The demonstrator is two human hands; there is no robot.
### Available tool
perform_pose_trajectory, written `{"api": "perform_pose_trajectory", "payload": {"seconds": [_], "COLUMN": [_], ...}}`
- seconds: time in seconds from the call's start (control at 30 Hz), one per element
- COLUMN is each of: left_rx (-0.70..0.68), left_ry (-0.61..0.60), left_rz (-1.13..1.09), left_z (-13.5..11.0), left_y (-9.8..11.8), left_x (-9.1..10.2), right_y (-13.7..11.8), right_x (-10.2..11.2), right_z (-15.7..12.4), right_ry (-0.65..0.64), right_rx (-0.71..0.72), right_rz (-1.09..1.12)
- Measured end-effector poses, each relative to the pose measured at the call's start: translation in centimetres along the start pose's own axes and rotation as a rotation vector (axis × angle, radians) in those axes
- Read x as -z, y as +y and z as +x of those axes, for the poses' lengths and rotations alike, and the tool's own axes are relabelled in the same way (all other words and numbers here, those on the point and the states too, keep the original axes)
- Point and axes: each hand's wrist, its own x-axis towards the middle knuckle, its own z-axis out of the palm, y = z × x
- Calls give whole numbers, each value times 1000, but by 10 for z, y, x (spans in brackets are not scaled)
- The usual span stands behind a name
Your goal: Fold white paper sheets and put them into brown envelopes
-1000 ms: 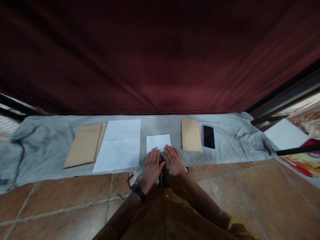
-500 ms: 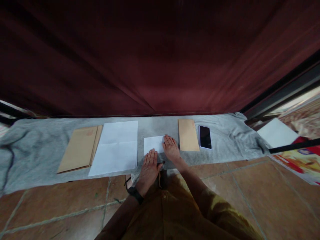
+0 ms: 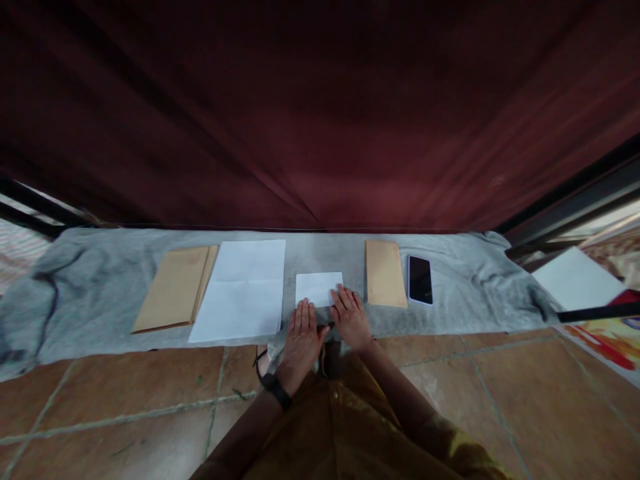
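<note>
A small white piece of paper, seemingly folded [image 3: 318, 288], lies flat on a grey cloth [image 3: 325, 253] in front of me. My left hand [image 3: 301, 339] rests with outstretched fingers at its near left edge. With fingers spread flat, my right hand [image 3: 351, 317] touches its near right corner. Left of it are larger white paper sheets [image 3: 243, 293] with crossing crease lines. A single brown envelope [image 3: 386, 273] lies to the right of my right hand. I see neither hand gripping anything.
Several overlapping brown envelopes [image 3: 173, 287] lie at the left. A phone [image 3: 420, 280] lies face up at the right. Behind the cloth hangs a dark red curtain [image 3: 320, 147]. Beyond the right end are a white sheet [image 3: 579, 280] and a colourful printed box [image 3: 610, 343]. Tiled floor [image 3: 450, 387] shows below.
My right hand has slid from the small paper's right side down to its near right corner. My left hand stays at the near edge. The whole view has shifted slightly.
</note>
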Motion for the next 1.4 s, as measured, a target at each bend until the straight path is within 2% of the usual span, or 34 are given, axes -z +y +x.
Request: {"api": "perform_pose_trajectory", "payload": {"seconds": [0.13, 0.27, 0.33, 0.47, 0.57, 0.83, 1.23, 1.4], "left_rx": [86, 111, 69, -117, -151, -184, -135, -122], "left_ry": [14, 28, 44, 6, -31, -83, -70, -68], "left_rz": [17, 34, 20, -26, -29, -18, 28, 60], "left_z": [-8, -7, 0, 16, 20, 13, -5, -5], "left_y": [-2, -1, 3, 14, 17, 8, -13, -18], "left_x": [1, 4, 5, 0, -4, 1, 0, 7], "right_y": [4, 8, 9, 9, 9, 15, 17, 18], "right_x": [0, -2, -3, -2, 0, 9, 8, 7], "right_z": [-8, -15, -17, -16, -17, -24, -33, -30], "right_ry": [15, 21, 15, -19, -28, -87, -49, -24], "right_rx": [1, 3, 3, -3, -1, 133, 102, 91], "right_rz": [-23, -27, -22, -21, -26, -1, -45, -6]}}
